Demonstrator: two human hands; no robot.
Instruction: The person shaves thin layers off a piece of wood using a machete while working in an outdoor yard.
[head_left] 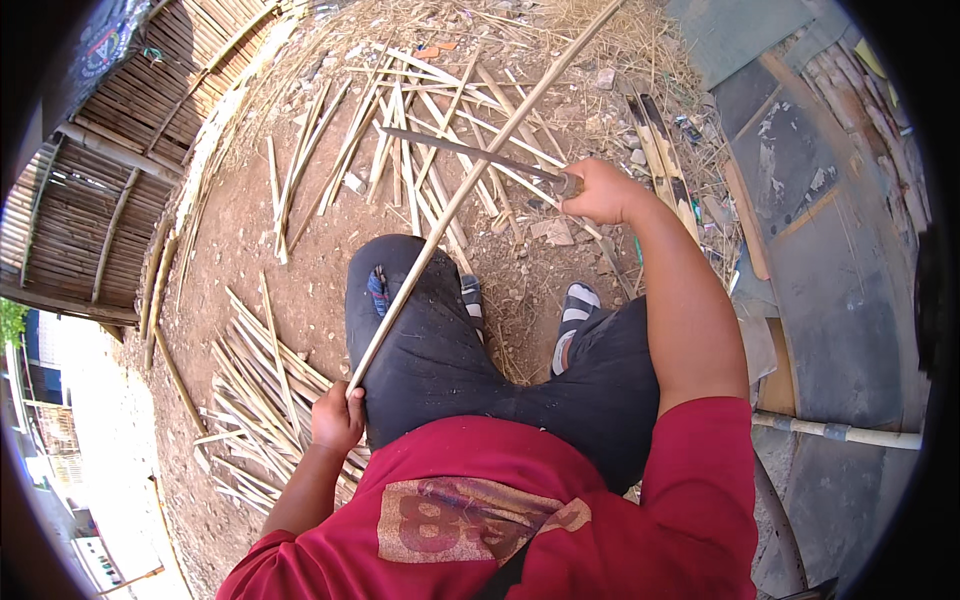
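Observation:
My left hand [338, 420] grips the near end of a long pale bamboo strip [425, 255]. The strip slants across my left thigh and away to the upper right, past the top of the view. In my right hand [598, 192] is the handle of a large knife [470, 152], its long dark blade pointing left. The blade crosses the strip beyond my knees; whether they touch, I cannot tell. Under and beyond the blade, many split bamboo strips [400, 150] lie scattered on the dirt. Beside my left hand is a denser heap of cut strips [255, 400].
A slatted bamboo wall [110, 200] stands at the left. Grey boards [835, 250] lean along the right side, with split poles [665, 165] near them. My sandalled feet [575, 315] rest on the dirt ground [220, 240], where straw and rubble lie farther off.

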